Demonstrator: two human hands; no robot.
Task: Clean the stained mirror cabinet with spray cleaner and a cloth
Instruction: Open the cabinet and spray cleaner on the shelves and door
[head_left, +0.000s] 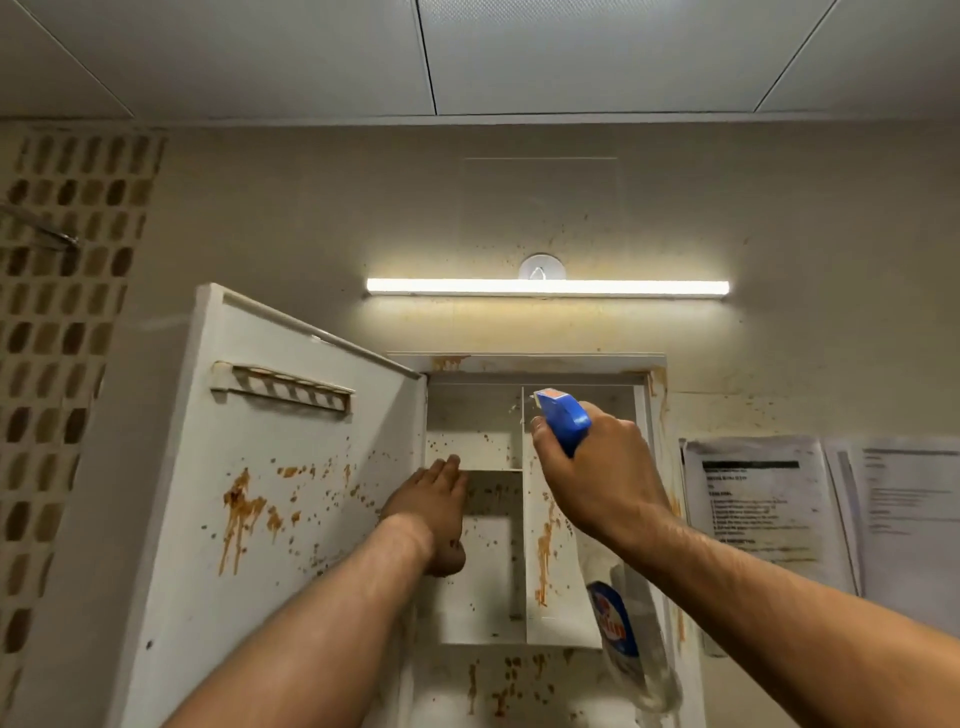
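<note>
— Why gripping spray bottle (563, 418) in right hand (597, 478), aimed into mirror cabinet's (535, 364) top?
— To soak stains (543, 551). Keeping left hand (434, 506) flat, empty, at cabinet's hinge side, probably steadying the door (291, 431).

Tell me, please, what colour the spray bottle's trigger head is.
Blue trigger head, clearest in head view.

Dim, tube-lit (547, 287) (soft edges)

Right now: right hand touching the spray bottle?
Touching. Head view: the right hand curls its fingers round the neck of the spray bottle, below its blue head.
</note>
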